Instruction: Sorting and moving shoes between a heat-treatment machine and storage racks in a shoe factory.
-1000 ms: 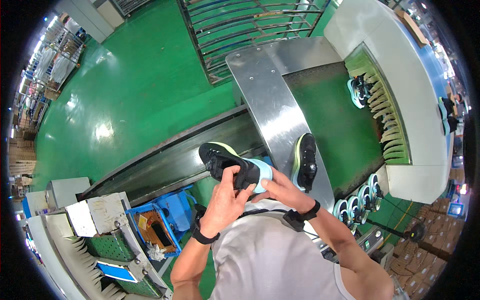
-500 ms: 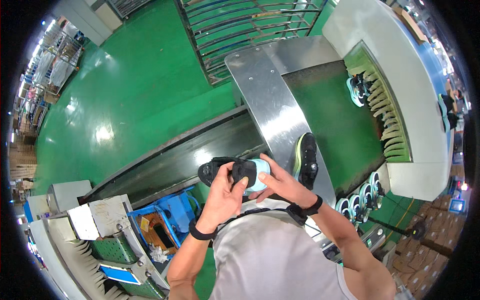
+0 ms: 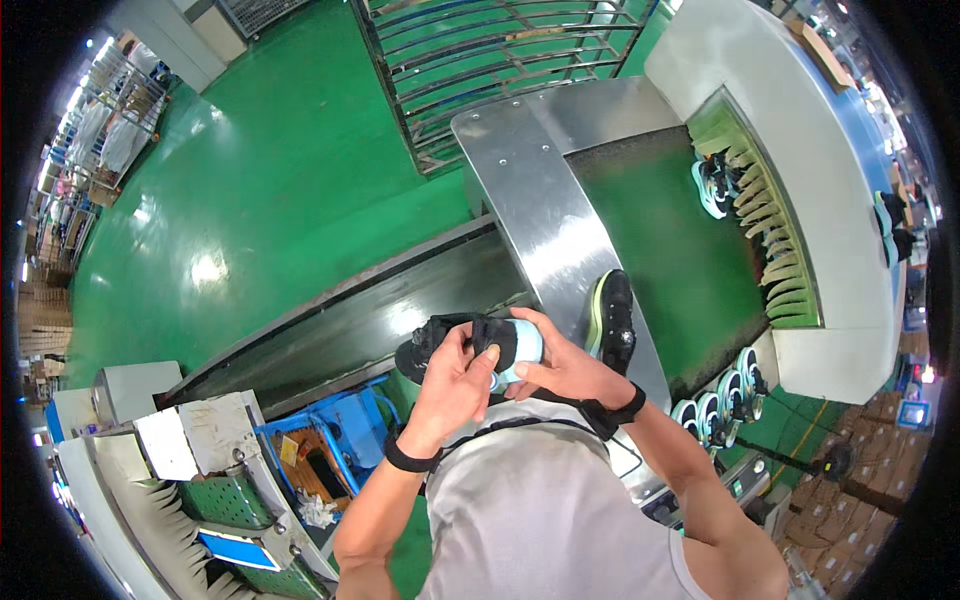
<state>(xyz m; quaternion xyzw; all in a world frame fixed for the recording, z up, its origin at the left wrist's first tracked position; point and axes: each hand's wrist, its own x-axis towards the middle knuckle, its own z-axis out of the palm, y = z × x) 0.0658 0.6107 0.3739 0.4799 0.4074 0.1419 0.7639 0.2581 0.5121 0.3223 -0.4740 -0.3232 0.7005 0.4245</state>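
In front of my waist, both hands hold a black shoe with a light blue part [image 3: 529, 341] at the end by my right hand. My left hand [image 3: 452, 388] is wrapped round its middle, thumb pressed on the black part. My right hand [image 3: 572, 368] grips the light blue end between thumb and fingers. Some of the shoe is hidden behind my left fingers. Just right of my right hand, another black shoe [image 3: 614, 320] with a yellow-green sole edge rests on the metal ledge [image 3: 560, 225].
Beyond the ledge, a green conveyor belt [image 3: 665, 240] meets a machine opening hung with strips [image 3: 775, 235], where more shoes [image 3: 712, 187] lie. Several shoes [image 3: 710, 415] stand in a row at the right. A metal rack [image 3: 500, 60] is ahead; a blue cart [image 3: 350, 425] sits at the left.
The shoe in my hands has turned slightly, and my right thumb has shifted lower on the light blue end. Both hands keep their hold.
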